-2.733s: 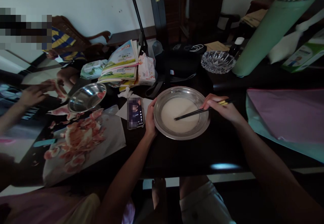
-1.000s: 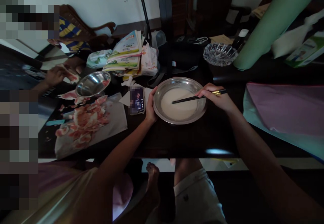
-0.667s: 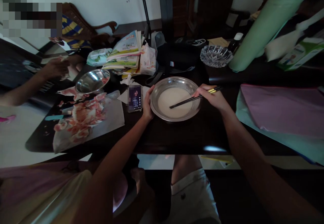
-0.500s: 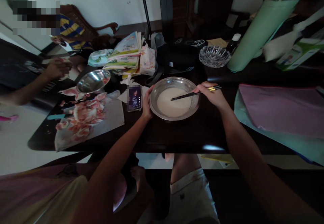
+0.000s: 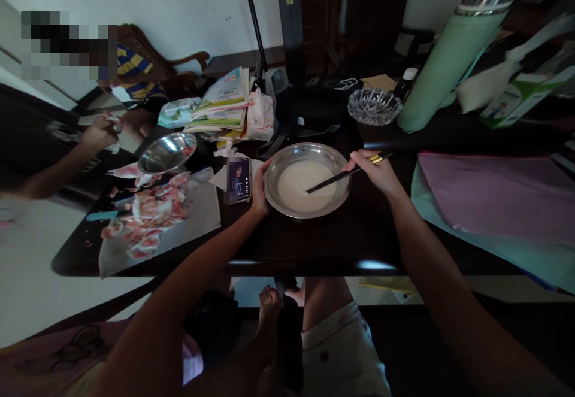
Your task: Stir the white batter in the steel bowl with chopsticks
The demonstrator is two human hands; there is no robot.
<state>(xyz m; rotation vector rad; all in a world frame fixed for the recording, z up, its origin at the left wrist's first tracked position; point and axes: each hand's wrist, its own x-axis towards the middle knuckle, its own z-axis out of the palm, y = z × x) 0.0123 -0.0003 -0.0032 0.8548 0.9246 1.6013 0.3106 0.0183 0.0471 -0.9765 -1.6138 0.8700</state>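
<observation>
A wide metal bowl [image 5: 281, 200] stands on the dark table, with a pale, milky liquid [image 5: 305, 182] inside. My left hand [image 5: 260, 186] grips the bowl's left rim. In my right hand [image 5: 372, 169], closed at the bowl's right side, is a pair of black chopsticks [image 5: 341, 175] with gold bands. Their tips dip into the middle of the liquid. Just left of my left hand lies a phone [image 5: 239, 180] with its screen lit.
To the left, a pale sheet [image 5: 204, 205] bears pink-and-white peel-like pieces [image 5: 157, 205] and a teal-handled knife [image 5: 102, 215]. Behind it stands a second metal bowl [image 5: 164, 156], near a co-worker's hand [image 5: 99, 133]. A green thermos [image 5: 453, 55], glass dish [image 5: 375, 108] and pink cloth [image 5: 489, 196] are rightward.
The chopstick tips have moved slightly within the liquid, toward the near side. My left hand stays on the rim. The view has shifted a little.
</observation>
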